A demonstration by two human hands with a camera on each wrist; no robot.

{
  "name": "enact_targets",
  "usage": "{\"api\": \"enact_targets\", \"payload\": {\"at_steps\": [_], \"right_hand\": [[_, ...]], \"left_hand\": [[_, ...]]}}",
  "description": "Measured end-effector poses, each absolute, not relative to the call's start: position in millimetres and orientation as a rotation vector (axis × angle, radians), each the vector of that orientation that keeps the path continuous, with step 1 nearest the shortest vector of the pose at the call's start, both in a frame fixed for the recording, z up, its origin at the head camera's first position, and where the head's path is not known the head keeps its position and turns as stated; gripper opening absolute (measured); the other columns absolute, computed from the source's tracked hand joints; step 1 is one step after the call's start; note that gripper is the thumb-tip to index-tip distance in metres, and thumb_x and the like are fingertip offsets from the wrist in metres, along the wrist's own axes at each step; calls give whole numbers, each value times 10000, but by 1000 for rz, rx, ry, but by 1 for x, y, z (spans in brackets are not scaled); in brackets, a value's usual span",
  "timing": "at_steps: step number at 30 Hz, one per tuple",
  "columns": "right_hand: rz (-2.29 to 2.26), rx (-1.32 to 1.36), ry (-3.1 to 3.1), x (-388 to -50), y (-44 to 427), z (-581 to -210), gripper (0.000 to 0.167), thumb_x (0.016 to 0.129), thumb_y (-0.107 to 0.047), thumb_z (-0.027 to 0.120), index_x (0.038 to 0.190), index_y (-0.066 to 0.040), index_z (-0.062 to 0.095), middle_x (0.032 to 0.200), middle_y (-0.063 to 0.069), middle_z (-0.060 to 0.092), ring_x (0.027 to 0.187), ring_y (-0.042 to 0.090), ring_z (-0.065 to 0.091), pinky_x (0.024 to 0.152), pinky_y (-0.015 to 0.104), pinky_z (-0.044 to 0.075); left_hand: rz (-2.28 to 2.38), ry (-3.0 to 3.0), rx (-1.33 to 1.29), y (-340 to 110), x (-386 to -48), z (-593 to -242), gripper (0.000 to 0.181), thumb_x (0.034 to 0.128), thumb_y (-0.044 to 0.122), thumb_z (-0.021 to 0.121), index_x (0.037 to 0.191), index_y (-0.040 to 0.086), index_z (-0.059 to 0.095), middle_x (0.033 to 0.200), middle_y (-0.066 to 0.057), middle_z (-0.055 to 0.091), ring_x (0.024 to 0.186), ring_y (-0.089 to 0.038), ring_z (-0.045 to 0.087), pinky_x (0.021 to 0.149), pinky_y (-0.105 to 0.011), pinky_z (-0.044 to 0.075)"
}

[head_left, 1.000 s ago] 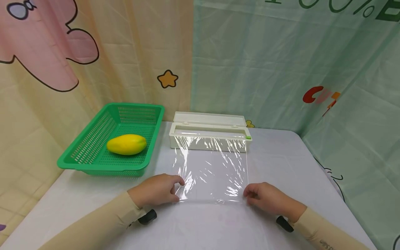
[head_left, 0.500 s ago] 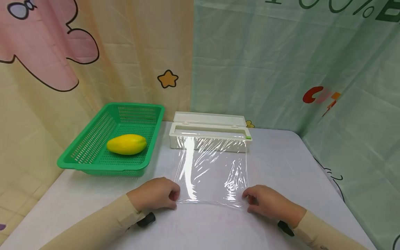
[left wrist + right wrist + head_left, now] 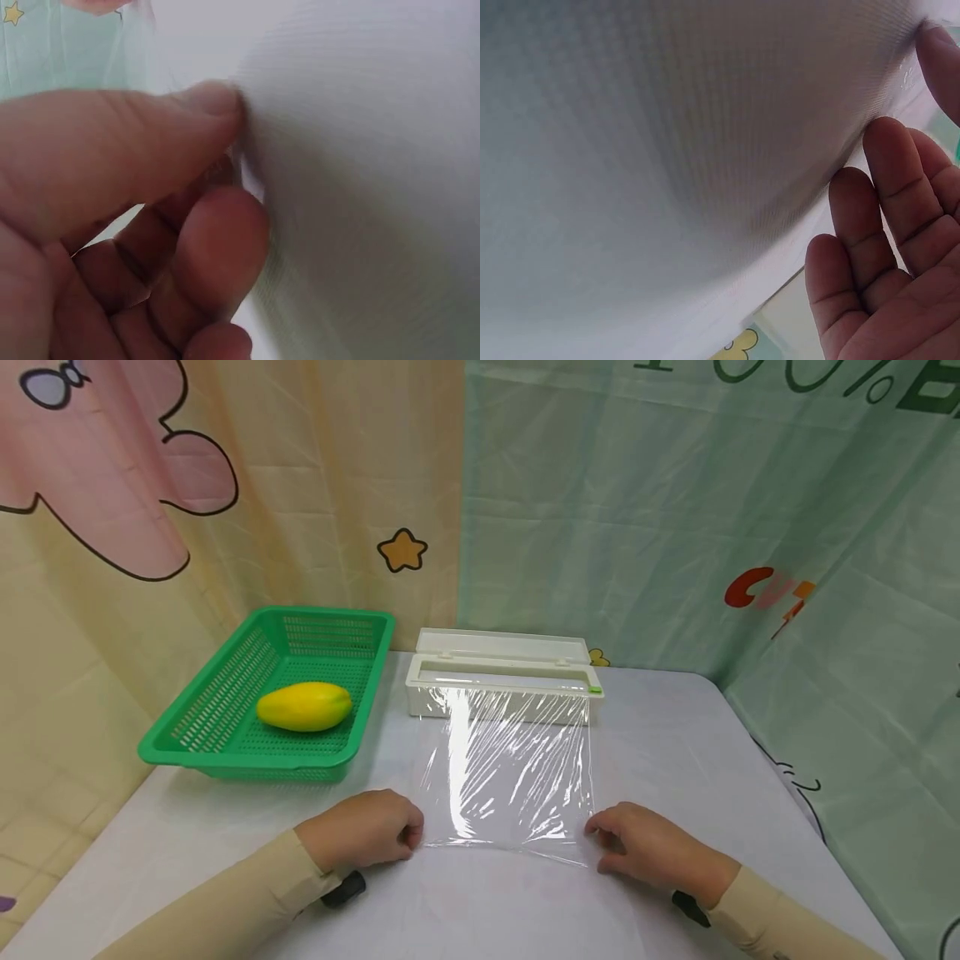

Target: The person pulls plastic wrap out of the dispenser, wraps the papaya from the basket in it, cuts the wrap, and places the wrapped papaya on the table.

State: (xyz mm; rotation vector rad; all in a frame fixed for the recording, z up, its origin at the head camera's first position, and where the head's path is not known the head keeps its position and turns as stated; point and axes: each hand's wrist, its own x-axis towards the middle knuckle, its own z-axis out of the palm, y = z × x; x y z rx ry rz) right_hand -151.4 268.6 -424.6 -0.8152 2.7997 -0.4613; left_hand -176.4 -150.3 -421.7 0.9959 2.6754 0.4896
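A sheet of clear plastic wrap [image 3: 510, 785] runs forward from a white wrap dispenser [image 3: 502, 697] and lies over the table, its near edge slightly slanted. At the near left corner, my left hand [image 3: 367, 831] pinches the wrap with curled fingers; in the left wrist view the thumb [image 3: 172, 124] and bent fingers [image 3: 221, 251] come close at the tabletop, the contact partly hidden. By the near right corner, my right hand [image 3: 648, 843] touches the sheet's side, thumb and forefinger apart. Its fingers [image 3: 900, 169] extend loosely against the cloth in the right wrist view.
A green plastic basket [image 3: 363, 710] stands at the back left, holding a yellow papaya-like fruit [image 3: 303, 707]. The dispenser's clear lid [image 3: 502, 645] is raised at the back. Printed curtains [image 3: 600, 527] hang behind the table [image 3: 487, 910], which has a white cloth.
My left hand has drawn a little to the left, its fingers now more curled, and the wrap's left edge has shifted with it. My right hand has barely moved; creases in the film have changed.
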Motion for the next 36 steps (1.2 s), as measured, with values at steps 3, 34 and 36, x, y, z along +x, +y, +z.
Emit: {"api": "enact_targets", "payload": {"at_steps": [3,34,36], "right_hand": [[-460,-829,2806,-151,269,-425,380,838,-233,883,1164,-122,721,939,-154,588,897,24,524,821,306,525],[-301,-735,2896,-149,273,-432,654,820,-365,899,1403,-176,670,1311,26,585,1260,296,511,1034,516,497],[-296,-709,2882,-149,273,-431,662,827,-392,890,1415,-184,669,1370,66,570,1305,332,484,1062,558,473]], "left_hand": [[480,2685,1034,-151,-177,-422,260,845,86,751,712,266,617,696,181,527,687,-40,473,674,-230,437],[453,2634,1127,-159,-171,-421,264,832,65,778,704,263,660,859,147,490,689,0,457,647,-182,444],[456,2630,1113,-159,-171,-421,258,831,70,783,712,264,661,866,144,492,696,-3,462,655,-187,449]]}}
